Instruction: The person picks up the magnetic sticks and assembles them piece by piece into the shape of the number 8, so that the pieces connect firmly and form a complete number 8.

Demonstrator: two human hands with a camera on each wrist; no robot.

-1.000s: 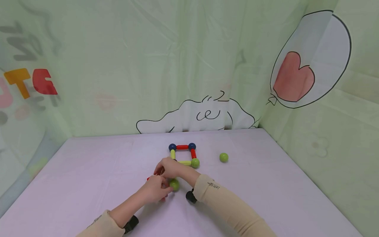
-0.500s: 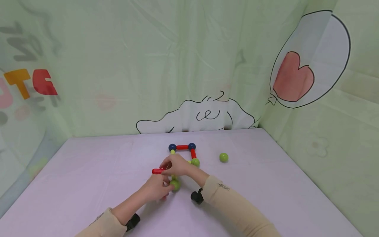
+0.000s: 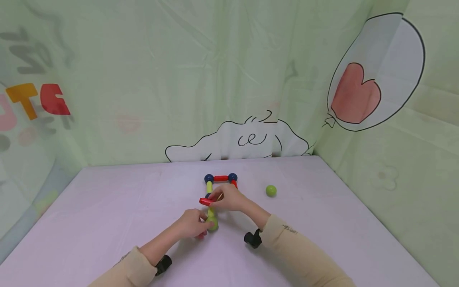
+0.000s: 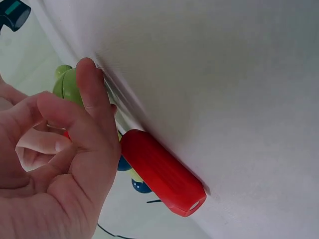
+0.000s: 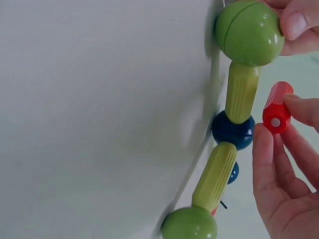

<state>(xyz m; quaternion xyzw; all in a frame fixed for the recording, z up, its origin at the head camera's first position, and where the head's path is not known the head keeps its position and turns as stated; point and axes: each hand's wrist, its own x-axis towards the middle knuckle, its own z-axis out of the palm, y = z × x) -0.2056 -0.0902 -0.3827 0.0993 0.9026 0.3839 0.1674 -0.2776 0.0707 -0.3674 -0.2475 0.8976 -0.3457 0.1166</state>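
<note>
In the head view my right hand (image 3: 229,198) pinches a red magnetic rod (image 3: 206,201) above the joined pieces. The right wrist view shows this red rod (image 5: 277,107) between thumb and fingers, apart from the blue ball (image 5: 233,130) beside it. My left hand (image 3: 193,224) holds a green ball (image 3: 212,224) at the near end of a yellow-green rod (image 3: 210,212). That rod leads to the blue ball at the frame's corner. Another red rod (image 4: 163,173) lies on the table close to the left hand. Right fingers hide part of the frame.
A four-sided frame has two dark blue balls (image 3: 209,178) at its far corners, joined by a red rod (image 3: 220,178). A loose green ball (image 3: 271,190) rests to the right on the pale tabletop (image 3: 315,215). A printed curtain stands behind.
My right hand has moved right and slightly away from me, carrying the red rod from beside the left hand to above the blue ball. The left hand stays at the green ball.
</note>
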